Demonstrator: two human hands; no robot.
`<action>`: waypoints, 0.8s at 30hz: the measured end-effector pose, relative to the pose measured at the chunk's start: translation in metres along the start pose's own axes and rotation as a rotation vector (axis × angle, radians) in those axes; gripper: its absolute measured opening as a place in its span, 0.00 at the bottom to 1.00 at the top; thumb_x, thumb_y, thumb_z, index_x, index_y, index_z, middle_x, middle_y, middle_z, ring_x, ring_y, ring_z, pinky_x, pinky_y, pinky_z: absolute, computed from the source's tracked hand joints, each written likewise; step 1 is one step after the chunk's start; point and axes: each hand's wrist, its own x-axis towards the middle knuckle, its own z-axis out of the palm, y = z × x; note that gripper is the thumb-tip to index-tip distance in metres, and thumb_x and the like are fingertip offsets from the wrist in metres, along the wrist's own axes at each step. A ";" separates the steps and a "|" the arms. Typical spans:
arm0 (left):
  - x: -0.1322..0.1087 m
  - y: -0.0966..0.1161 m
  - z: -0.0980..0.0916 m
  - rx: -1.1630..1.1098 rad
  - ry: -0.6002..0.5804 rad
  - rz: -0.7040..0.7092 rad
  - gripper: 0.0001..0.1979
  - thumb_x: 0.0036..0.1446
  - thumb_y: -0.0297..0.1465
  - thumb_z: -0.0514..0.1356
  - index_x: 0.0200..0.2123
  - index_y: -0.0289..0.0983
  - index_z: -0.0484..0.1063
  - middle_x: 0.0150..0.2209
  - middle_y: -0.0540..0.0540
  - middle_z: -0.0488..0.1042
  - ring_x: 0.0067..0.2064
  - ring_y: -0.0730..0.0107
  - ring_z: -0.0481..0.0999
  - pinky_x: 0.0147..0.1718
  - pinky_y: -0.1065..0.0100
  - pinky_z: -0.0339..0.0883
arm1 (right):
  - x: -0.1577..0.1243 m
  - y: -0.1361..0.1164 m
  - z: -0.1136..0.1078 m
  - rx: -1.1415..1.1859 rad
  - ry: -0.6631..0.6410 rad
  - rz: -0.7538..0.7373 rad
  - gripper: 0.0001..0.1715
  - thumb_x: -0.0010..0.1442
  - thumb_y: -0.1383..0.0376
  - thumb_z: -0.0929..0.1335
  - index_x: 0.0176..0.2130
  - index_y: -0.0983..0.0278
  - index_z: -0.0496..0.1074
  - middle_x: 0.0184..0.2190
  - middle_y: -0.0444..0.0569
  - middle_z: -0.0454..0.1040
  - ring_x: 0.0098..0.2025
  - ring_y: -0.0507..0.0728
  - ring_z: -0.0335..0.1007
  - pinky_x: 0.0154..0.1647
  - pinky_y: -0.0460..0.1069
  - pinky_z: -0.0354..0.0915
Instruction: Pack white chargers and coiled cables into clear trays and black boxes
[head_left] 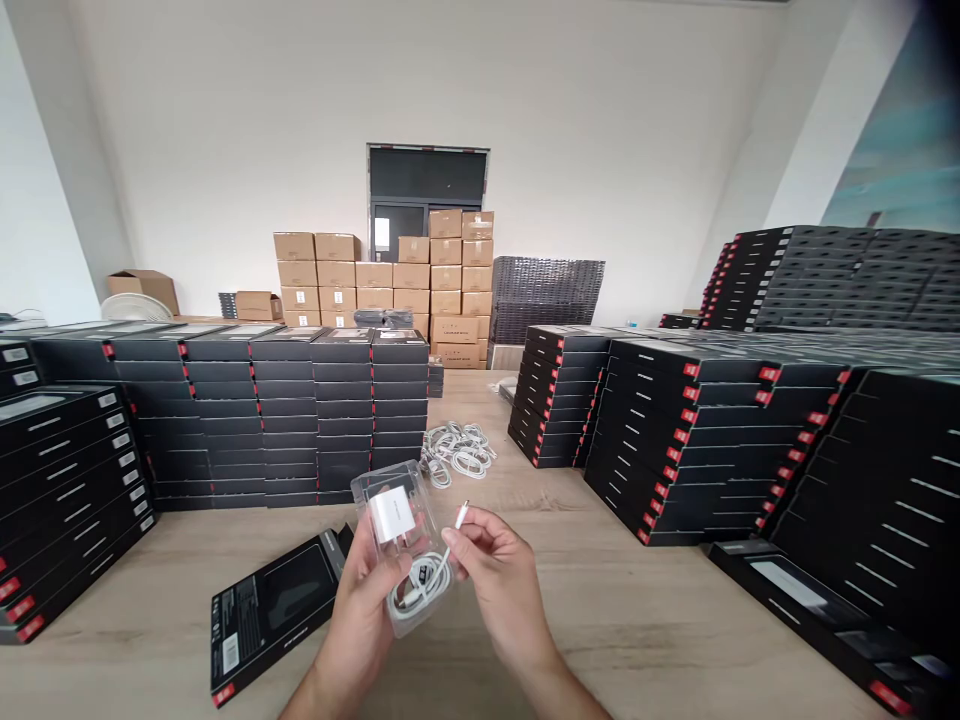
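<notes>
My left hand [365, 575] is closed round the lower left side of a clear plastic tray [360, 488]. A white charger block [392, 513] sits in the tray's upper part. Below it lies a coiled white charging cable [429, 590] with a dark tie round it. Between thumb and fingers, my right hand [499, 565] pinches one plug end of a white cable, just right of the tray. That end seems to run down to the coil. Left of my left hand, a black retail box [274, 610] lies on the table, its far end flap open.
Stacks of black boxes line the left [285, 440] and right [675, 440] of the wooden table [570, 620]. Loose white cables [461, 450] lie in a heap ahead. An open black box [810, 610] lies at right. Brown cartons [375, 285] stand by the far wall.
</notes>
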 end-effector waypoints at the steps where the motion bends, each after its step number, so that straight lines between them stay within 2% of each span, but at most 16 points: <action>1: 0.000 0.000 0.001 0.003 0.008 0.019 0.37 0.45 0.32 0.69 0.59 0.44 0.62 0.54 0.39 0.74 0.54 0.49 0.73 0.49 0.56 0.67 | 0.000 0.000 0.001 0.041 0.021 0.025 0.17 0.45 0.57 0.77 0.32 0.65 0.74 0.19 0.42 0.71 0.23 0.52 0.63 0.26 0.47 0.62; 4: -0.001 -0.002 0.003 0.018 0.012 0.056 0.39 0.44 0.31 0.69 0.60 0.46 0.60 0.54 0.40 0.74 0.54 0.50 0.73 0.48 0.57 0.68 | -0.002 -0.001 0.003 0.135 0.074 0.075 0.17 0.42 0.57 0.78 0.28 0.64 0.74 0.20 0.43 0.73 0.23 0.52 0.65 0.26 0.46 0.62; 7: -0.002 -0.003 0.005 0.027 -0.024 0.069 0.42 0.44 0.31 0.69 0.61 0.49 0.58 0.54 0.42 0.74 0.54 0.51 0.72 0.47 0.58 0.69 | -0.004 0.000 0.005 0.132 0.056 0.080 0.18 0.43 0.55 0.77 0.29 0.65 0.77 0.23 0.46 0.75 0.24 0.52 0.66 0.25 0.46 0.62; 9: -0.003 -0.004 0.007 0.033 -0.054 0.067 0.43 0.43 0.31 0.70 0.62 0.50 0.57 0.54 0.43 0.74 0.53 0.51 0.73 0.47 0.57 0.70 | -0.005 0.001 0.005 0.077 0.013 0.055 0.18 0.45 0.54 0.76 0.31 0.65 0.78 0.24 0.47 0.75 0.25 0.53 0.66 0.25 0.47 0.62; 11: -0.004 -0.004 0.009 0.027 -0.073 0.062 0.42 0.43 0.31 0.70 0.61 0.50 0.57 0.53 0.43 0.75 0.52 0.51 0.74 0.46 0.57 0.70 | -0.006 0.001 0.006 0.016 -0.015 0.022 0.20 0.48 0.54 0.75 0.38 0.65 0.78 0.23 0.45 0.75 0.25 0.53 0.65 0.25 0.47 0.63; 13: -0.004 -0.004 0.011 -0.001 -0.072 0.057 0.41 0.44 0.30 0.69 0.61 0.49 0.58 0.52 0.43 0.75 0.51 0.52 0.75 0.46 0.58 0.70 | -0.006 0.001 0.006 -0.038 -0.014 -0.016 0.26 0.52 0.56 0.73 0.48 0.64 0.73 0.24 0.43 0.74 0.25 0.53 0.65 0.26 0.47 0.64; 15: -0.004 -0.004 0.012 -0.030 -0.056 0.046 0.40 0.45 0.29 0.68 0.61 0.48 0.58 0.50 0.43 0.76 0.51 0.53 0.75 0.46 0.58 0.69 | -0.007 0.001 0.006 -0.103 0.001 -0.066 0.29 0.54 0.58 0.72 0.54 0.63 0.67 0.24 0.42 0.74 0.26 0.53 0.66 0.27 0.47 0.66; 17: -0.005 -0.003 0.014 -0.047 -0.054 0.027 0.38 0.46 0.29 0.68 0.60 0.47 0.59 0.50 0.42 0.76 0.50 0.53 0.76 0.46 0.58 0.69 | -0.007 0.001 0.005 -0.186 -0.018 -0.117 0.27 0.56 0.58 0.71 0.54 0.62 0.67 0.25 0.43 0.74 0.27 0.53 0.66 0.29 0.46 0.67; 20: -0.005 -0.002 0.014 -0.061 -0.100 0.003 0.37 0.46 0.28 0.67 0.59 0.46 0.59 0.52 0.41 0.75 0.52 0.51 0.75 0.48 0.56 0.68 | -0.007 -0.001 0.001 -0.304 -0.114 -0.137 0.22 0.59 0.58 0.69 0.52 0.60 0.70 0.29 0.45 0.76 0.27 0.54 0.68 0.29 0.46 0.68; 24: -0.004 -0.003 0.012 -0.064 -0.120 0.001 0.35 0.45 0.27 0.68 0.57 0.45 0.63 0.54 0.41 0.74 0.54 0.52 0.73 0.53 0.55 0.65 | -0.006 -0.003 -0.003 -0.382 -0.148 -0.147 0.23 0.60 0.58 0.67 0.54 0.61 0.71 0.29 0.46 0.77 0.26 0.54 0.68 0.28 0.46 0.68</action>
